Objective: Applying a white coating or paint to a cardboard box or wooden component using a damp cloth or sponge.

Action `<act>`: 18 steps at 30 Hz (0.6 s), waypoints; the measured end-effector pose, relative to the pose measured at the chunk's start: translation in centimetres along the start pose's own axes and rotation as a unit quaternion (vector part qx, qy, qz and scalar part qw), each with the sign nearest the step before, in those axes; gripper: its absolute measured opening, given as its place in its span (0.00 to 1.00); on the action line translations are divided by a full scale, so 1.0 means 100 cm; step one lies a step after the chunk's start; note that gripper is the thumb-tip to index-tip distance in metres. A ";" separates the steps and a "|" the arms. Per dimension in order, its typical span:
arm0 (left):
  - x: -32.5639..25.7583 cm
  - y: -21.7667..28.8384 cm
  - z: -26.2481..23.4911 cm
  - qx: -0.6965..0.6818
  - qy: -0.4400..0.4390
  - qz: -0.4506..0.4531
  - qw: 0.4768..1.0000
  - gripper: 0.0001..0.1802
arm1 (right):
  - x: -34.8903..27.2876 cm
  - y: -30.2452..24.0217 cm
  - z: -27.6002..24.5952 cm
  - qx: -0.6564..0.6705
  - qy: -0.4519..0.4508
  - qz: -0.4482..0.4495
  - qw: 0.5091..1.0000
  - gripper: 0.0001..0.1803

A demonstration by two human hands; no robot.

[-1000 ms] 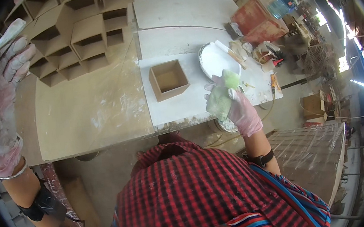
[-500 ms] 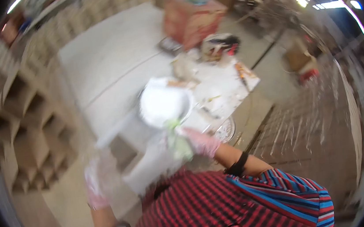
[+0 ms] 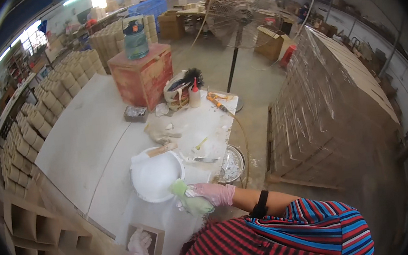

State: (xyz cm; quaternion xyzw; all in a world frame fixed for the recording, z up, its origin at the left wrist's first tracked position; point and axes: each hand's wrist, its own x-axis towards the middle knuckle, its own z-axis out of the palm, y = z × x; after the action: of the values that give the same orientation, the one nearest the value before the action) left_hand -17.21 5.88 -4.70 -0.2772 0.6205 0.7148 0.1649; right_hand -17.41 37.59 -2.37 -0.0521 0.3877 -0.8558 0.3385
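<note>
My right hand (image 3: pixel 212 193), in a thin pinkish see-through glove, is closed around a light green cloth (image 3: pixel 197 205). The cloth sits at the near right rim of a white bucket (image 3: pixel 182 172) holding white material. Lower down, my left hand (image 3: pixel 139 244), gloved likewise, has its fingers curled at the left edge of a small open brown box (image 3: pixel 160 242), apparently gripping its wall. This box rests on the near part of the white-covered table (image 3: pixel 87 149). A piece of brown board or wood (image 3: pixel 162 149) lies across the bucket's far rim.
On the table stand a red box (image 3: pixel 141 77) bearing a water jug (image 3: pixel 135 42), a squeeze bottle (image 3: pixel 195 96) and an orange-handled tool (image 3: pixel 219 103). A fan (image 3: pixel 235 19) is beyond. Wrapped cartons (image 3: pixel 322 115) fill the right; brown compartments (image 3: pixel 51 238) stand lower left.
The view has turned and sharpened. My left hand, blurred and apart to the left of the small box earlier, is now at its edge. My right hand still holds the green cloth near the bucket.
</note>
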 end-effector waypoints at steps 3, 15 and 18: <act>0.006 -0.015 -0.011 -0.020 -0.027 0.002 0.999 0.23 | -0.005 0.008 0.016 -0.002 0.061 -0.046 0.997 0.26; 0.016 -0.028 -0.018 0.030 -0.104 0.037 0.993 0.26 | -0.023 0.027 0.041 0.086 0.173 -0.069 0.979 0.27; 0.021 -0.032 -0.022 0.043 -0.113 0.040 0.992 0.26 | -0.025 0.029 0.043 0.054 0.193 -0.066 0.978 0.28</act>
State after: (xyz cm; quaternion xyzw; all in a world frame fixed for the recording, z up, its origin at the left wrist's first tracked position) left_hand -16.56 4.03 -8.66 -0.1625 0.6385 0.7204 0.2167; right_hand -12.41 35.09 -1.00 0.1067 0.3950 -0.8898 0.2024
